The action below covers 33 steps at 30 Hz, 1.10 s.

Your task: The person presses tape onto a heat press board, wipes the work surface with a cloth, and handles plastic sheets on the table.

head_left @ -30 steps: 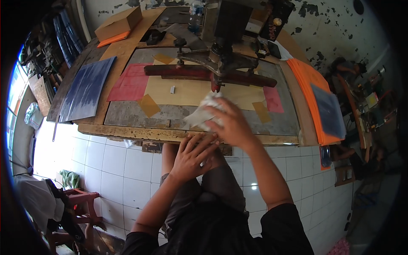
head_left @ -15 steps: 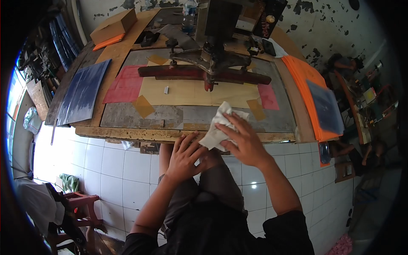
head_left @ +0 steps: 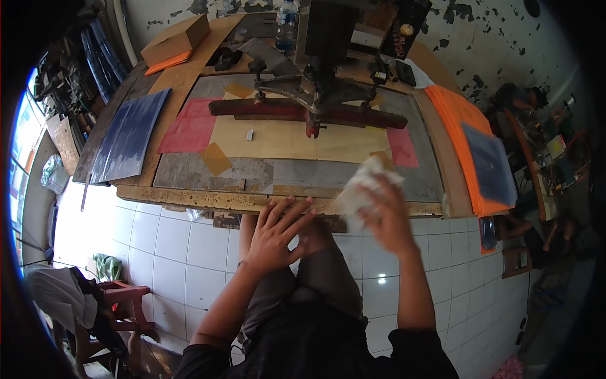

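Observation:
My right hand (head_left: 388, 218) holds a crumpled white cloth (head_left: 363, 187) over the table's front edge, right of centre; both are slightly blurred. My left hand (head_left: 278, 232) has its fingers spread, with the fingertips on the wooden front edge (head_left: 208, 198). Behind the hands, a dark metal press with a red bar (head_left: 278, 110) stands over a long cream sheet (head_left: 284, 142). A small whitish piece (head_left: 250, 135) lies on that sheet. Pink sheets (head_left: 189, 126) and brown tape patches (head_left: 216, 159) lie about its ends.
Blue clear plastic sheets (head_left: 131, 136) lie at the left, near a cardboard box (head_left: 175, 39). Orange sheets (head_left: 453, 132) with a clear plastic stack lie at the right. A water bottle (head_left: 286, 28) stands behind. Another person's legs (head_left: 514, 228) show at the far right.
My right hand has moved with the cloth from below the press towards the right and the front edge. My left hand has hardly moved.

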Motion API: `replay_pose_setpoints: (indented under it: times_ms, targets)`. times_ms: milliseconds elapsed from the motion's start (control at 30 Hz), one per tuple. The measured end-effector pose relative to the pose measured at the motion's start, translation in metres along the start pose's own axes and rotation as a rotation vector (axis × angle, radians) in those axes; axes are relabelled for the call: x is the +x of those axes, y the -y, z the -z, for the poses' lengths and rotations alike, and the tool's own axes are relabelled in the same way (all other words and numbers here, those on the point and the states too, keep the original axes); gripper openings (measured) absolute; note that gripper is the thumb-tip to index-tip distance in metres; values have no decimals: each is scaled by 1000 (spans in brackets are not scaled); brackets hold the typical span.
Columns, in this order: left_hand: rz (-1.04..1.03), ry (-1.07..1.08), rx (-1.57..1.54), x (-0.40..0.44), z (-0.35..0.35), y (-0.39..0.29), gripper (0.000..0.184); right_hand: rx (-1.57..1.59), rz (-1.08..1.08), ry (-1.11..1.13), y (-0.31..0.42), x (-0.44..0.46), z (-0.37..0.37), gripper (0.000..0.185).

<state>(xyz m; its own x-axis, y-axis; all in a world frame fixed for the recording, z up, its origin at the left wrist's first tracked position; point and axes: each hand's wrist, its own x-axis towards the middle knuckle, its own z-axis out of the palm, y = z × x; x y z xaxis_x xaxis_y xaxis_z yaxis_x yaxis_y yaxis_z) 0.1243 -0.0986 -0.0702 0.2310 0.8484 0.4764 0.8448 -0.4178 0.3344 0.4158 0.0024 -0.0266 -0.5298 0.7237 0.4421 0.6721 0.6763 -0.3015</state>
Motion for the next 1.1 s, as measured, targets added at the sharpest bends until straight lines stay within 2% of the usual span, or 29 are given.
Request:
replay_pose_setpoints:
  times_ms: [67, 133, 200, 267, 300, 400, 600, 633, 733, 767, 900, 967, 1067, 1100]
  targets:
    - [2, -7, 8, 3, 2, -3, 63, -164, -300, -128, -33, -5, 13, 46]
    - [1, 3, 40, 2, -1, -5, 65, -382, -421, -178, -33, -2, 10, 46]
    - [4, -11, 46, 4, -2, -3, 65, -226, -230, -106, -6, 0, 2, 48]
    - [21, -36, 21, 4, -2, -2, 63, 69, 40, 1, 36, 9, -16, 53]
    - [9, -51, -7, 4, -3, 1, 62, 153, 117, 136, 52, 19, -13, 54]
    - [9, -57, -44, 3, -2, 6, 61, 167, 142, 144, 44, 50, -28, 48]
    - [46, -35, 24, 6, 2, -3, 65, 2, 39, -36, 46, 95, -74, 45]
    - [55, -34, 26, 4, 1, -3, 65, -77, 48, -77, 55, 90, -76, 43]
    - [67, -50, 40, 3, -2, 1, 65, 156, 206, 93, 61, 74, -54, 44]
    - [67, -66, 46, 4, -2, -2, 66, 108, 217, -3, 50, 72, -50, 36]
    - [60, -74, 25, 6, 3, -7, 67, -28, -92, -85, -33, 53, -12, 37]
    - [52, -4, 69, 8, 8, -8, 64, -135, -319, -123, -77, 30, 6, 37]
    - [34, 47, 83, 12, 10, -9, 59, -342, -456, -188, -63, -4, 18, 39]
    - [25, 56, 80, 14, 11, -8, 57, -227, -323, -165, -48, -16, 12, 40]
